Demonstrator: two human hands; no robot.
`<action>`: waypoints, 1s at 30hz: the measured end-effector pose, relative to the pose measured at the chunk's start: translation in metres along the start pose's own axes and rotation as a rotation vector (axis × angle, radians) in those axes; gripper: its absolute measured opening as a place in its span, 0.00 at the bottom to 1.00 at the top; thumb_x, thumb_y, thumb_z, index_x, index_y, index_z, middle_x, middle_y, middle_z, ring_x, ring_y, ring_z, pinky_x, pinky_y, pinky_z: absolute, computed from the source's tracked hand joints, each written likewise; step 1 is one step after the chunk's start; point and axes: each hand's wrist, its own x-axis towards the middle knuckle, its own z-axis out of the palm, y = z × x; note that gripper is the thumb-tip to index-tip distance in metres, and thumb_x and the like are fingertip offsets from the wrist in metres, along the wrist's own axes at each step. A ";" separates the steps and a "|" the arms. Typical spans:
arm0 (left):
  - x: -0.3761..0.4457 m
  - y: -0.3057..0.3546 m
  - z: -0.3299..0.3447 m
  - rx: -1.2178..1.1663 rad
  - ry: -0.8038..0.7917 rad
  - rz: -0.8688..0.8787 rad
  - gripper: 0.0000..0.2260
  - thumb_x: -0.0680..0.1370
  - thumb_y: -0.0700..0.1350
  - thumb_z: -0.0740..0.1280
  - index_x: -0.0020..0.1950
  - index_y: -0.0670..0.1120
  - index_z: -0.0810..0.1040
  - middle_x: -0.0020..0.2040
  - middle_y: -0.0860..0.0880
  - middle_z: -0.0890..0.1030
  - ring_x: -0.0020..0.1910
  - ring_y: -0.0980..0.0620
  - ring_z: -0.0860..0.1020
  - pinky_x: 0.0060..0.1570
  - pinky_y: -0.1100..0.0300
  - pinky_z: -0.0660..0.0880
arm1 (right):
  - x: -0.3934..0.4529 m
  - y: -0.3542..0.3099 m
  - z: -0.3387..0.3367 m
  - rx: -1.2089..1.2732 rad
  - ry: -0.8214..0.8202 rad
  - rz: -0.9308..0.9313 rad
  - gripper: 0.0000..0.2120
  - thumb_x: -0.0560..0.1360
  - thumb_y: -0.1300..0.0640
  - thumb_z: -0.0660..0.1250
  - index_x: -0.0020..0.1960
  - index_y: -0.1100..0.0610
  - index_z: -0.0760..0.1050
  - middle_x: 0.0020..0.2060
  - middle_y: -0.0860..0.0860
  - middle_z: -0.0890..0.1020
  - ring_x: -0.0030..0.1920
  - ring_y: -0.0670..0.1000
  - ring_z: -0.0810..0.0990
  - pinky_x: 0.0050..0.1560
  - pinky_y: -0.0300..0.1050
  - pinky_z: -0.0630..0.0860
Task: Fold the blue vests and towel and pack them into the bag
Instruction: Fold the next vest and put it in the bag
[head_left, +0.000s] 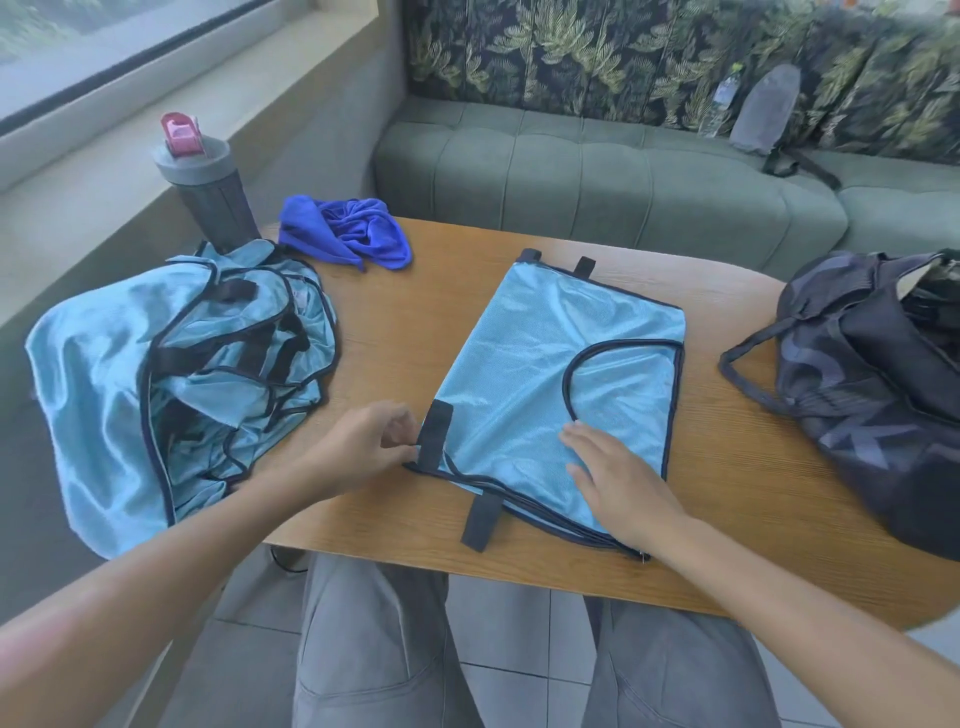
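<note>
My left hand (363, 447) pinches the near left corner of the light-blue mesh vest with dark piping (561, 384), fingers curled at its black strap tab (434, 436). My right hand (618, 483) lies flat on the same vest, fingers straight, pressing the fabric against the wooden tabletop (395, 332); this grip is apart and holds nothing.

Step in hand, by my judgement: folding one vest. It lies spread flat in the middle of the tabletop, so packing has not begun. The next move calls for carrying the pinched corner across the panel while the flat hand anchors the fold line, with the loose strap tabs tucked in.

Work remaining: a heap of unfolded light-blue vests (176, 374) lies at the left, hanging over the tabletop edge. The crumpled royal-blue towel (348, 231) lies at the far left, just beside the heap. The dark patterned fabric bag (872, 384) sits at the right, its mouth open.

Obstructions: a grey drink bottle with a pink cap (208, 182) stands behind the heap, touching or nearly touching it; drawing vests from the heap could topple it. The path to the bag is unobstructed.
</note>
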 end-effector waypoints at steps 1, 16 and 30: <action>-0.001 0.000 0.000 -0.009 0.009 0.011 0.07 0.76 0.44 0.75 0.42 0.49 0.77 0.39 0.55 0.81 0.42 0.61 0.78 0.39 0.68 0.72 | 0.000 0.002 0.003 -0.012 0.004 -0.017 0.23 0.86 0.52 0.55 0.80 0.53 0.61 0.80 0.44 0.59 0.80 0.42 0.54 0.78 0.42 0.57; -0.003 -0.010 0.010 -0.026 -0.025 0.064 0.09 0.77 0.42 0.73 0.44 0.51 0.73 0.37 0.53 0.79 0.38 0.54 0.77 0.38 0.55 0.73 | -0.004 0.012 0.016 -0.080 0.108 -0.116 0.22 0.86 0.53 0.54 0.79 0.56 0.63 0.79 0.46 0.62 0.80 0.44 0.54 0.76 0.34 0.46; -0.013 -0.011 0.024 -0.149 0.144 0.077 0.13 0.69 0.53 0.69 0.37 0.51 0.64 0.30 0.54 0.68 0.31 0.56 0.63 0.32 0.58 0.61 | -0.002 0.018 0.019 -0.046 0.116 -0.125 0.22 0.86 0.53 0.54 0.79 0.55 0.64 0.79 0.45 0.62 0.80 0.42 0.54 0.76 0.33 0.45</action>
